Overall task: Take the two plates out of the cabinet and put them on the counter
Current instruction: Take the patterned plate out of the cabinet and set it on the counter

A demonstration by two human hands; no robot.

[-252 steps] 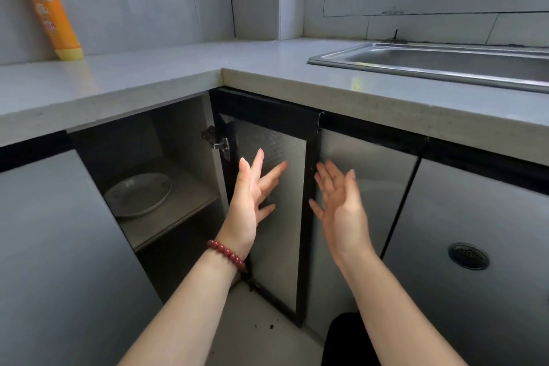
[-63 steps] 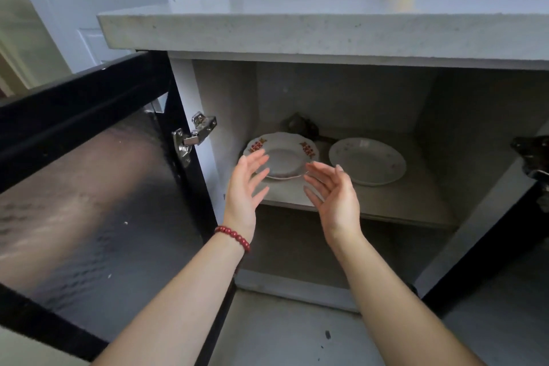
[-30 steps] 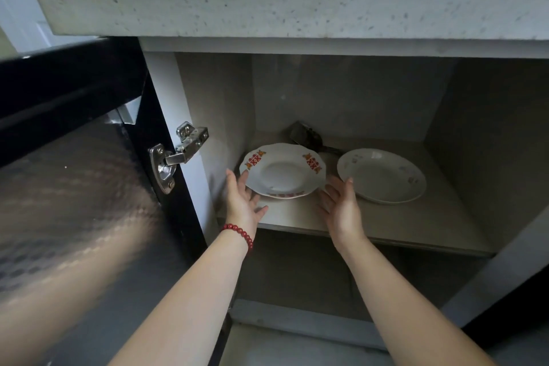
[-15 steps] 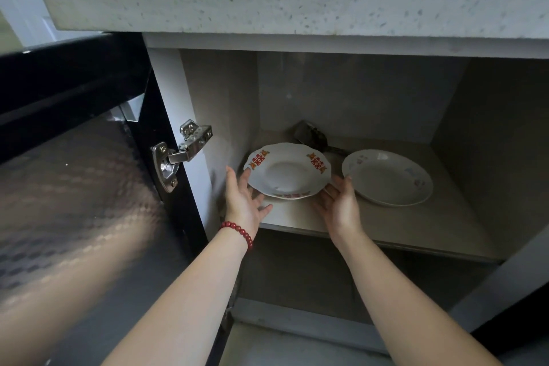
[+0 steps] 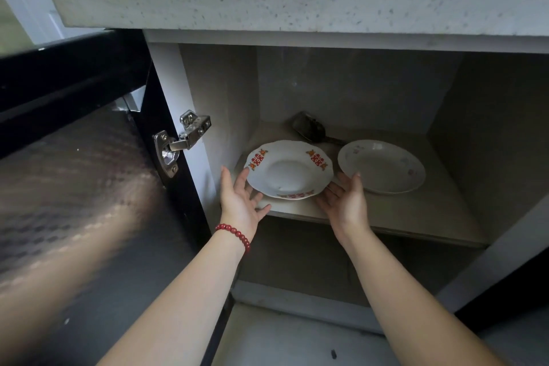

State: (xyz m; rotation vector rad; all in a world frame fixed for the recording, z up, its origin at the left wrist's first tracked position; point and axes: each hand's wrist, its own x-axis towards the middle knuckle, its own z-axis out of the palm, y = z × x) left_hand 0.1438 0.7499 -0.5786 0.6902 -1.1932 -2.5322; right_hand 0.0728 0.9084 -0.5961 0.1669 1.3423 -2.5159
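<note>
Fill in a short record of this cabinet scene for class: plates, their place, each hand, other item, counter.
Plates: red-patterned plate; plain plate
Place: both on cabinet shelf, patterned one left
Left hand: open, at patterned plate's left rim
Right hand: open, at its right rim
Other item: dark utensil behind plates
Counter: no plates visible
</note>
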